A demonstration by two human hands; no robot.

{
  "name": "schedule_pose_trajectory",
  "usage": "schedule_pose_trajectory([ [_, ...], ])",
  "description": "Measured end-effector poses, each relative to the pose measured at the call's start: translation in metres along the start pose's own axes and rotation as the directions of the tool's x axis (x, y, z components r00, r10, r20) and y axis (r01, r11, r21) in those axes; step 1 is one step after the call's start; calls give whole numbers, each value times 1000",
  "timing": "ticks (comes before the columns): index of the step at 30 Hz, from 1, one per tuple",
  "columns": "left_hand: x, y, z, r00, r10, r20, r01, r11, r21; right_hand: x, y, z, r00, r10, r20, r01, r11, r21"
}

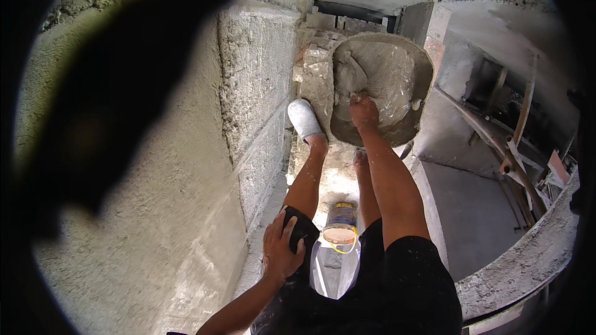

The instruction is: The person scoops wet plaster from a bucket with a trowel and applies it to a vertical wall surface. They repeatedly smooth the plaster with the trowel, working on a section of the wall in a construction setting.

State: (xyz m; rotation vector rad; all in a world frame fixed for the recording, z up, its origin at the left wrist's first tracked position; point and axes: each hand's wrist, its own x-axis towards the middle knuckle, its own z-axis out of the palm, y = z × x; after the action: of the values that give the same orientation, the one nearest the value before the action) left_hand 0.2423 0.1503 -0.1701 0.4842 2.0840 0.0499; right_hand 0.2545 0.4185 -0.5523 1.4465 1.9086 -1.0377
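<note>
My right hand [364, 111] is closed round the handle of a mortar-coated trowel [352, 75]. The blade lies in the wet grey mortar [391, 80] toward the left side of a rounded tub [333, 96]. Mortar covers the tool, so its edges are hard to make out. My left hand [282, 247] rests with fingers apart on my left knee, over the black shorts, and holds nothing.
A bucket with a yellow handle [340, 223] is on the floor between my legs. Rough plastered wall [254, 87] rises on the left. Poles and boards [518, 155] lean at the right beyond a ledge. A dark blurred shape covers the upper left.
</note>
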Motion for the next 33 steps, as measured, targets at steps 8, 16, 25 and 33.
schedule_pose_trajectory([
  [8,2,1,-5,1000,17,-19,-16,999,36,-28,38,-9,930,122,347,-329,698,636],
  [16,0,-4,-13,988,55,-147,-68,994,-88,-144,23,-132,989,10,150,-115,692,713],
  [25,-55,-40,-81,945,-270,-183,182,902,-391,-371,-251,-346,944,-326,-50,175,365,914],
  [33,-157,-173,-93,759,-600,-253,352,705,-615,-538,-591,-437,601,-474,-644,444,-472,762],
])
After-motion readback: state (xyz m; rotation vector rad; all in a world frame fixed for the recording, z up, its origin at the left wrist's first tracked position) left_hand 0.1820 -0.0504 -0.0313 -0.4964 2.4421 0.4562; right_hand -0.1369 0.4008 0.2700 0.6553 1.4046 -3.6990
